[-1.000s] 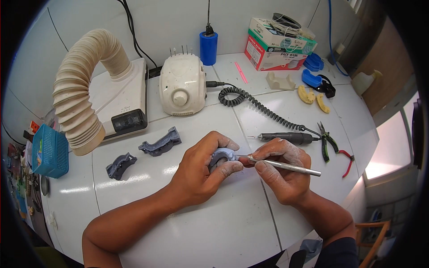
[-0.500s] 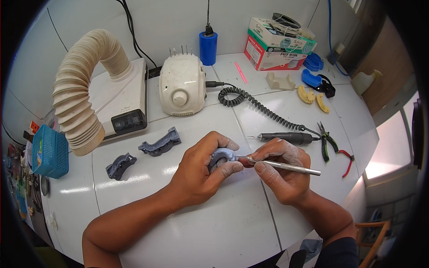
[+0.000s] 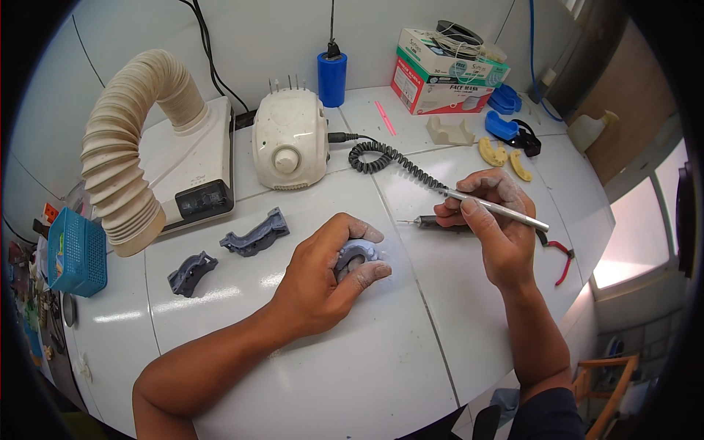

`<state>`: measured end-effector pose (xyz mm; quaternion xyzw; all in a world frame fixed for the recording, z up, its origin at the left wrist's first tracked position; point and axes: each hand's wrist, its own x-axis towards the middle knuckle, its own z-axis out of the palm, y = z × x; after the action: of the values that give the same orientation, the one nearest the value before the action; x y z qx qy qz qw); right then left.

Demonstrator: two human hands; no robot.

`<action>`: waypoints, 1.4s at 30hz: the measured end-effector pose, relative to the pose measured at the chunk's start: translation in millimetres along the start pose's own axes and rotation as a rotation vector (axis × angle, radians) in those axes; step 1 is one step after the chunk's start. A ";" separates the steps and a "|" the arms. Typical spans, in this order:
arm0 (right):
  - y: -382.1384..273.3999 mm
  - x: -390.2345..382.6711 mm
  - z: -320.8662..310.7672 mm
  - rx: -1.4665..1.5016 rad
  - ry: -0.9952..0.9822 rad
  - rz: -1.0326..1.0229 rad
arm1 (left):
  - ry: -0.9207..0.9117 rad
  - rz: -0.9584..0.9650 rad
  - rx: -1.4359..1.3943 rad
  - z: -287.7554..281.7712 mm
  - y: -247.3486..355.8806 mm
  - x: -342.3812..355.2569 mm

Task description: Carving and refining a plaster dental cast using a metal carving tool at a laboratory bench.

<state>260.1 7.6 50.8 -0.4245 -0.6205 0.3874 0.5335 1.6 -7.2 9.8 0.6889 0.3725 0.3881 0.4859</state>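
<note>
A blue-grey, horseshoe-shaped dental model (image 3: 359, 251) sits in my left hand (image 3: 315, 275), its thumb and fingers curled around it just above the table. White dust coats the fingertips. My right hand (image 3: 506, 227), also dusty, pinches a slim silver hand tool (image 3: 513, 213) like a pen, raised away from the model; its working tip is too small to make out. Behind that hand lies a black rotary handpiece (image 3: 441, 223) with a thin bur, partly covered. Two more dark blue-grey dental pieces, a longer one (image 3: 257, 233) and a shorter one (image 3: 192, 273), rest left of my left hand.
A white extractor with ribbed hose (image 3: 121, 147) and a white drill control unit (image 3: 290, 143) stand at the back left. A blue basket (image 3: 79, 253) is far left. Mask boxes (image 3: 444, 84), blue trays (image 3: 502, 125) and yellow casts (image 3: 493, 152) lie back right; red-handled pliers (image 3: 565, 264) sit right.
My right hand has lifted the silver tool off the dental model and moved right and away, now covering part of the handpiece and pliers. My left hand still holds the model.
</note>
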 end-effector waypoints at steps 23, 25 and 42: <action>16.6 15.7 -19.3 -0.518 -0.173 0.095 | -0.012 0.024 0.035 0.2 0.7 0.6; 17.5 15.7 -19.6 -0.500 -0.164 0.113 | -0.019 0.030 0.047 0.1 -1.3 0.7; 11.0 -4.4 4.1 -0.116 0.002 -0.089 | 0.026 0.126 0.128 0.7 -3.5 2.3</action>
<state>257.7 7.0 38.5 -0.4269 -0.6596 0.3263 0.5255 2.8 -4.5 6.7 0.7355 0.3587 0.4021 0.4107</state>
